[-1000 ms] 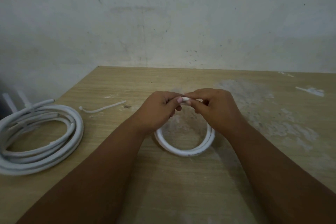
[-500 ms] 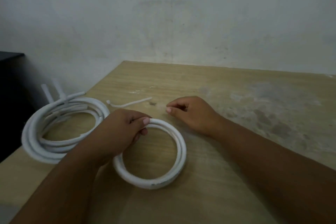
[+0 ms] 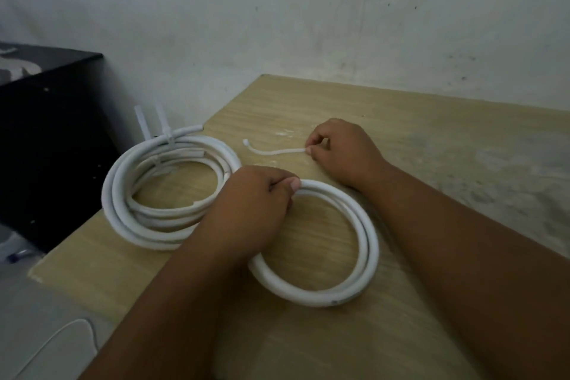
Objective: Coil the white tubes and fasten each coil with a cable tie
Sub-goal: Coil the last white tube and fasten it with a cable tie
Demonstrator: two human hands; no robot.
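The small white coil (image 3: pixel 367 244), seemingly two loops, lies flat on the table (image 3: pixel 431 120), its far-left arc gripped by the left hand (image 3: pixel 253 210). Just beyond, the right hand (image 3: pixel 342 151), empty half a second ago, now pinches the loose cable tie (image 3: pixel 271 152) by its end.

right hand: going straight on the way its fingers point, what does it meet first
The right hand pinches the loose cable tie and points along it; past the tie it would likely meet the already tied tube coil, though depth is unclear.
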